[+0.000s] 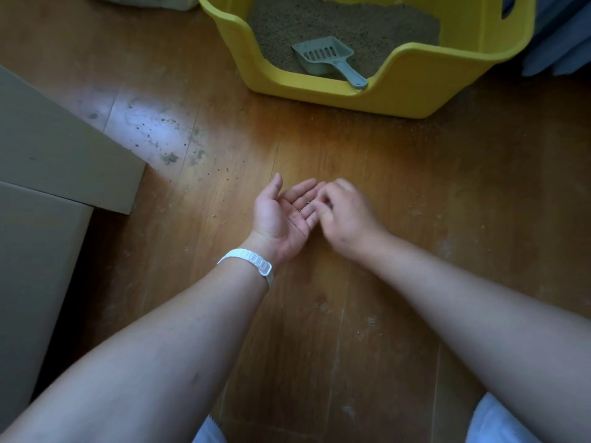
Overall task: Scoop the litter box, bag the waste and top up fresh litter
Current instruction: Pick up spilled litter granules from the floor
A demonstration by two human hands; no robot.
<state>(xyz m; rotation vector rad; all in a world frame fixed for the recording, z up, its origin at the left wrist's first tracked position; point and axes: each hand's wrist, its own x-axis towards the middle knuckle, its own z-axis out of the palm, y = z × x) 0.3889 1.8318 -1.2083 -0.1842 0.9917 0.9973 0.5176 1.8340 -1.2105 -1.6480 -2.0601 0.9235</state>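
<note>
Scoop (323,56) in litter box (415,81), well beyond left hand (283,212).

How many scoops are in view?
1. The grey scoop lies on the litter in the yellow litter box, handle on its front rim. Others may be hidden.

A wooden plank floor (323,318) fills the view, with a pale glare patch at the left strewn with dark specks and grey smudges (168,151). Two plain cardboard boxes (60,148) lie overlapping along the left edge. Blue fabric (559,43) hangs at the top right, and a whitish object (144,0) is cut off at the top left.
</note>
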